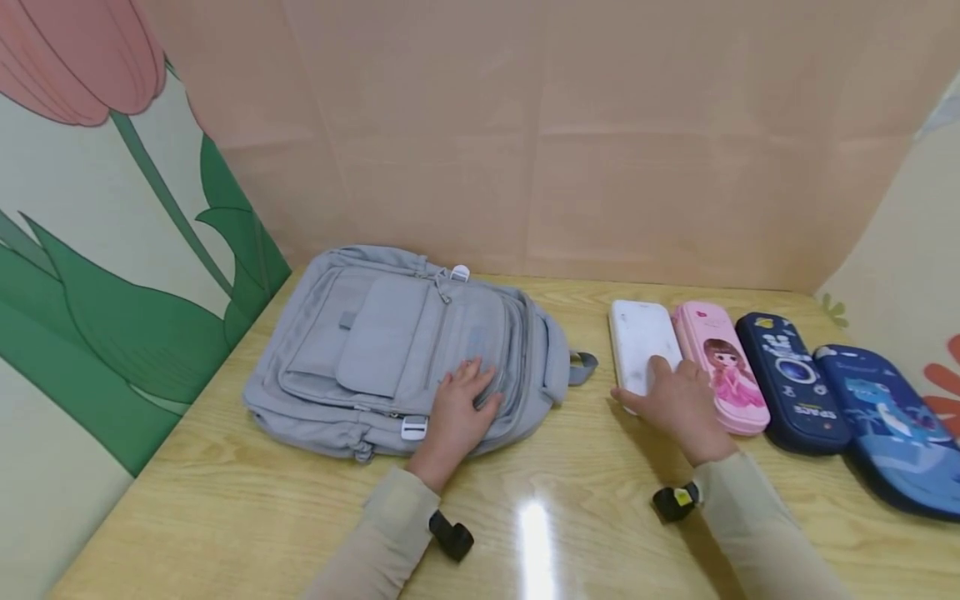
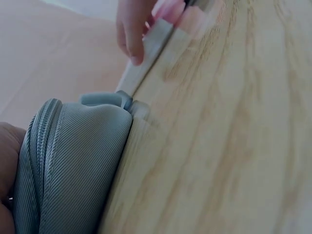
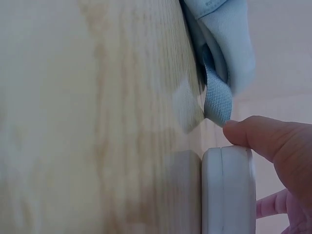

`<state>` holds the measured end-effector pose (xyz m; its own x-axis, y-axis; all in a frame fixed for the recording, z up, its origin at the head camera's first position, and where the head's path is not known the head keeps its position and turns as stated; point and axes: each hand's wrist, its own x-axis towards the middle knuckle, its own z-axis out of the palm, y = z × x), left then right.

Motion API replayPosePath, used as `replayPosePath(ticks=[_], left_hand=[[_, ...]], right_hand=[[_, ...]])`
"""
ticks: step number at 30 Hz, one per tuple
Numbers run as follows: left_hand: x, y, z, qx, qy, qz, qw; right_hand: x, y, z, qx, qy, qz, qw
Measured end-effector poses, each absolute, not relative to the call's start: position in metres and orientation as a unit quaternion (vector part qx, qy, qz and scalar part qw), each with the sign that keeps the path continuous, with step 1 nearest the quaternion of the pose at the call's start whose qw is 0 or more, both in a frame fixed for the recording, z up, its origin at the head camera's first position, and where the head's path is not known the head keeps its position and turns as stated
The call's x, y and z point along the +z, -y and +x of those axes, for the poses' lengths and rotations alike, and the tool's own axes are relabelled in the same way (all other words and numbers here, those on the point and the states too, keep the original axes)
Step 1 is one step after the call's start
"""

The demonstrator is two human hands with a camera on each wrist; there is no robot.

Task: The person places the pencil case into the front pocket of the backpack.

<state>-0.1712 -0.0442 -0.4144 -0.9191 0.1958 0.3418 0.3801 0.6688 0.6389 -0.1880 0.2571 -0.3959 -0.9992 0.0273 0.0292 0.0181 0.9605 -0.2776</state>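
Note:
A grey backpack [image 1: 382,333] lies flat on the wooden table, its top loop pointing right. My left hand [image 1: 463,408] rests on its front pocket with the fingers spread. The left wrist view shows the zipped grey side [image 2: 83,161] close up, with part of that hand at the edge. My right hand [image 1: 678,404] is over a white, round-cornered case [image 1: 637,329], thumb reaching across its left edge and fingers over its top. In the right wrist view the thumb [image 3: 258,134] lies right at the upper edge of the white case [image 3: 226,190], near the backpack's loop [image 3: 218,100].
Right of the white case lie a pink case with a doll picture [image 1: 723,367], a dark blue space case [image 1: 791,383] and a larger blue case with a dinosaur [image 1: 892,425]. A plain backdrop [image 1: 540,150] rises behind the table [image 1: 247,517]; a tulip-patterned panel [image 1: 120,275] stands left.

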Motion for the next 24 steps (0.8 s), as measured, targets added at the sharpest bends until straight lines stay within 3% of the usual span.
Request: replayPosePath(ticks=[15,24], left_hand=[[-0.4176,0.0426,-0.172,-0.41,0.883,-0.155,0.166],[-0.418,0.0403,-0.1758,-0.501,0.814,-0.142,0.258]], right_hand=[[-0.3965,-0.2539,-0.1867,0.177,0.984,-0.013,0.006],[-0.3991,-0.2529,-0.1871,0.232,0.968,-0.046,0.082]])
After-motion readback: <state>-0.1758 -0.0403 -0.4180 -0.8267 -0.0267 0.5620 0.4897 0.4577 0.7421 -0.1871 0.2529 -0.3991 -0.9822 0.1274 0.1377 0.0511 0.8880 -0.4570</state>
